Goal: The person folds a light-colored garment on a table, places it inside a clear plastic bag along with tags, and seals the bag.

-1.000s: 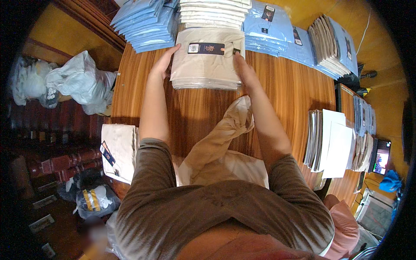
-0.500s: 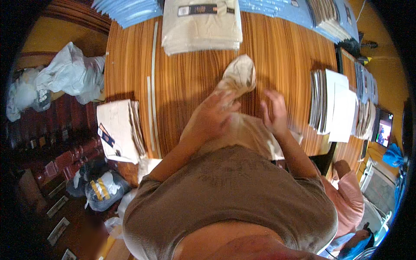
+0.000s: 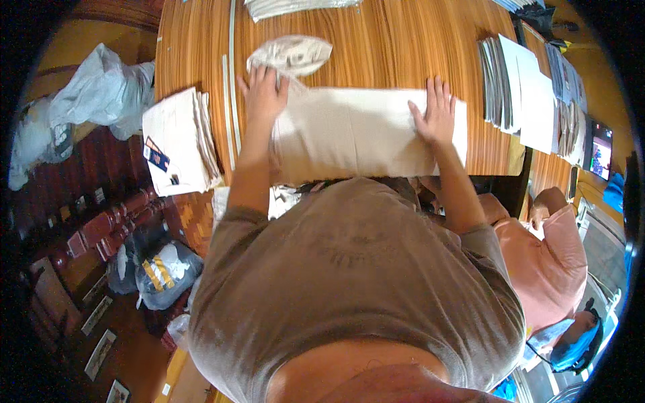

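A beige piece of cloth (image 3: 353, 127) lies flat in a folded rectangle along the near edge of the wooden table. From its far left corner a loose, rumpled part (image 3: 295, 55) spreads onto the wood. My left hand (image 3: 265, 94) rests palm down at that left corner, fingers outstretched where the rumpled part joins the rectangle. On the right end of the cloth my right hand (image 3: 437, 117) lies flat with its fingers spread. A white strip (image 3: 460, 138), perhaps card or paper, shows past the cloth's right edge.
Folded pale garments with a dark label (image 3: 178, 141) are stacked at the table's left edge. Grey and white sheets (image 3: 517, 87) stand in a pile at the right. Part of a wrapped stack (image 3: 289, 7) shows at the far edge. A person in a pink top (image 3: 547, 262) sits at the right.
The crumpled cloth has been spread into a flat rectangle. My hands have moved apart and now press on its two ends. The view has tilted nearer to my body.
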Motion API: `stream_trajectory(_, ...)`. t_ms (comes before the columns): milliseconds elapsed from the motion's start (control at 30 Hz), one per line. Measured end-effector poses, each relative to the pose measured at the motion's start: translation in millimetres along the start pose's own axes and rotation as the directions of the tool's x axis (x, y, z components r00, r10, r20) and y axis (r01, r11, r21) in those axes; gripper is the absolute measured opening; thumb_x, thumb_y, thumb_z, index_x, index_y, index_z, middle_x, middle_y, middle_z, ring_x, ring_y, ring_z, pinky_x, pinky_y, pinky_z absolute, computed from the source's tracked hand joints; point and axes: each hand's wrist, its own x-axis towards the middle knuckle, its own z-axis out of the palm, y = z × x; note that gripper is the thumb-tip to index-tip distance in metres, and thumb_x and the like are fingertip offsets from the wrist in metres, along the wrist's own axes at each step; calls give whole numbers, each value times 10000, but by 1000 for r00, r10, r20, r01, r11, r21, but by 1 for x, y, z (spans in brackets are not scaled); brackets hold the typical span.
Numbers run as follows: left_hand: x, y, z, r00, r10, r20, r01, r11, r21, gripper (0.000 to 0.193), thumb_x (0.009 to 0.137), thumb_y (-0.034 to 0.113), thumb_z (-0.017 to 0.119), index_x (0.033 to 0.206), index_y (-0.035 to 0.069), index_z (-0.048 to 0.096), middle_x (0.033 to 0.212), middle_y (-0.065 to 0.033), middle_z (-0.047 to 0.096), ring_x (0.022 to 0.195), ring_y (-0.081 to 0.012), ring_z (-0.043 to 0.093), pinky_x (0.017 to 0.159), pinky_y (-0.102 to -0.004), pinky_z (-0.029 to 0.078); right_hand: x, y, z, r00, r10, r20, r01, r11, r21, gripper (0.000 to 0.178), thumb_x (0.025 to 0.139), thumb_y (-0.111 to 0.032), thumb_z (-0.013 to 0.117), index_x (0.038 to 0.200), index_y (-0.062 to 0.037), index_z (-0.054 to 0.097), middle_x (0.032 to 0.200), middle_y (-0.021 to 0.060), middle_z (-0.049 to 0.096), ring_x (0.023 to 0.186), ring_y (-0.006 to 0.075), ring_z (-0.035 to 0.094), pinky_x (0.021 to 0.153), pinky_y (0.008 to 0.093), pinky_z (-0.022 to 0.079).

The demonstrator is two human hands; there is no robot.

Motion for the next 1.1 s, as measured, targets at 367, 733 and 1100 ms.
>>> stream_trajectory(367,-146,76,-1,996,-84,-34,79,990,-119,502,1018,412,556,1477,209,565,1659,-101,362,1559,-406,229,1212,-685,126,-68,-17,9,959,281,-40,-281,960,-9,855,1007,-635,451,1612,-49,309,1704,174,228,1579,369,189,1255,597,132)
stream_trajectory(733,-59,54,21,982,-18,-186,3,997,-81,526,991,578,568,1393,250,653,1606,-82,454,1531,-360,314,1227,-650,158,35,-2,26,978,-84,-192,60,990,-130,764,959,-548,600,1542,-80,443,1585,248,402,1517,429,297,1226,620,200)
stream_trajectory(1100,-134,180,-41,619,-783,66,618,434,-656,511,929,504,725,973,0,647,1163,-236,679,852,-337,728,713,-409,582,76,-121,24,721,-679,140,415,585,697,208,1000,-209,629,1056,-9,617,977,221,692,928,421,656,827,448,524)
